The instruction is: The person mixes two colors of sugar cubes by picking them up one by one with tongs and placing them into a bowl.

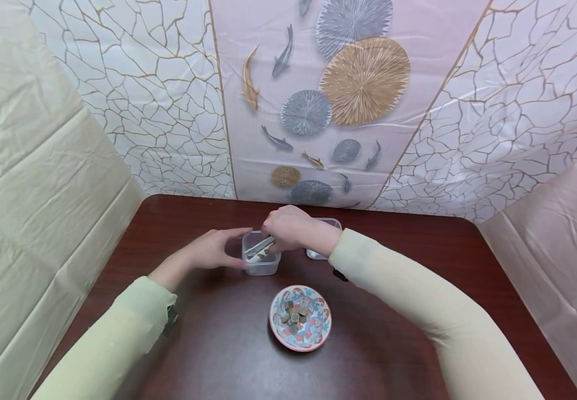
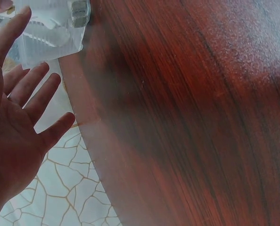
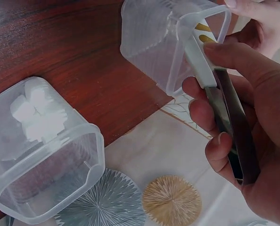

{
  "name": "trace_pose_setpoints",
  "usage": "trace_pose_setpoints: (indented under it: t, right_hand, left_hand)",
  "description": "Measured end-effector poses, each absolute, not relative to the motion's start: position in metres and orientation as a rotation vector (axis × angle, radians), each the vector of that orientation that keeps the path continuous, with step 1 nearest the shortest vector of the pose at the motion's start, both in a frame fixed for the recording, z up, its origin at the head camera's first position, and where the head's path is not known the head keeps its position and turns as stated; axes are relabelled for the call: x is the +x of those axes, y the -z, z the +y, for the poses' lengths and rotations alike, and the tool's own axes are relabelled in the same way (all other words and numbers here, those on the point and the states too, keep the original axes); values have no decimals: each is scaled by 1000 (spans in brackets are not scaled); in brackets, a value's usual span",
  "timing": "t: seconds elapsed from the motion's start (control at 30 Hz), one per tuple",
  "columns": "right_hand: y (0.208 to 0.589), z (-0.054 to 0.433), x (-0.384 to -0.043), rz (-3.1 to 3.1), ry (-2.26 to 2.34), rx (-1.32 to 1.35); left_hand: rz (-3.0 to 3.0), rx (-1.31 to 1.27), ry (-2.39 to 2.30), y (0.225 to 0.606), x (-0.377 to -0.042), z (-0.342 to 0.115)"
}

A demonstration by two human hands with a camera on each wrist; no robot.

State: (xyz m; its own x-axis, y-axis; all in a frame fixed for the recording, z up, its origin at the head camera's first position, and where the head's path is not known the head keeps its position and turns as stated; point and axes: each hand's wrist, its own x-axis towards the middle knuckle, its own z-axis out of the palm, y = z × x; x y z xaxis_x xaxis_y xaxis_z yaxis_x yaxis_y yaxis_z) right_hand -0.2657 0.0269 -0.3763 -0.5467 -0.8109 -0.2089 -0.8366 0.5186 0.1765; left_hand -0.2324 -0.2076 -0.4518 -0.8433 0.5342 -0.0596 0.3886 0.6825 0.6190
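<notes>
In my right hand [image 1: 291, 228] is a pair of tongs [image 3: 229, 117] with metal arms and white, gold-marked ends. Those ends reach into a clear plastic container [image 1: 262, 269]. At the container's left side, my left hand [image 1: 213, 250] touches it with thumb and forefinger at the rim corners. Its fingers look straight and spread in the left wrist view. A greyish-brown cube [image 2: 78, 13] shows at the container there. Nearer to me stands a colourful patterned bowl [image 1: 301, 345] holding several small brown cubes [image 1: 294, 318].
A second clear container [image 3: 45, 165], with white pieces [image 3: 38, 113] showing through its wall, stands to the right, partly hidden by my right forearm in the head view. The dark wooden table [image 1: 208, 344] meets a patterned cloth [image 1: 298, 161] at its far edge.
</notes>
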Motion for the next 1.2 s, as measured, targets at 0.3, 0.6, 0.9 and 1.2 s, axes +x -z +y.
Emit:
trace_pose_setpoints:
  t: [0.3, 0.6, 0.9, 1.2]
  right_hand:
    - [380, 24, -269, 2704, -412, -1454]
    - [379, 27, -268, 2748, -433, -1453]
    - [366, 27, -263, 2660, -341, -1394]
    - [378, 18, -267, 2671, -369, -1371]
  left_hand:
    - [2675, 748, -900, 454, -232, -210]
    - [2682, 754, -889, 454, -232, -209]
    - [2665, 735, -897, 452, -234, -209]
    - [2663, 729, -902, 453, -232, -210]
